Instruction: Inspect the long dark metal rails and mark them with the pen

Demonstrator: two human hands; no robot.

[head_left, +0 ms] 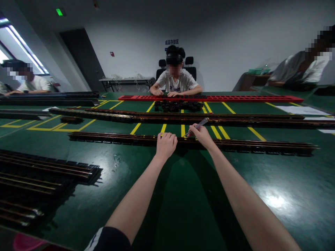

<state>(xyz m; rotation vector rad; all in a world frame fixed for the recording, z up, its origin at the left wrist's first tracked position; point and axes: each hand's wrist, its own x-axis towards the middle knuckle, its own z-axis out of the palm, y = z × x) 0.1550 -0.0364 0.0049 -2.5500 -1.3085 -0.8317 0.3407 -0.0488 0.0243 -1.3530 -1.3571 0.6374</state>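
A long dark rail with thin copper-coloured strips lies across the green table in front of me. My left hand rests on the rail near its middle, fingers curled over the far edge and what they grip hidden. Just to the right, my right hand is closed around a slim, pen-like clear tool. The tool slants down to the left, its tip at the rail between my hands. Small yellow bits dot the rail's top near the fingers.
Longer dark rails lie beyond the hands. Stacked rails fill the left front. A red slotted strip and a pile of black parts lie before a person seated opposite. Other people sit left and right.
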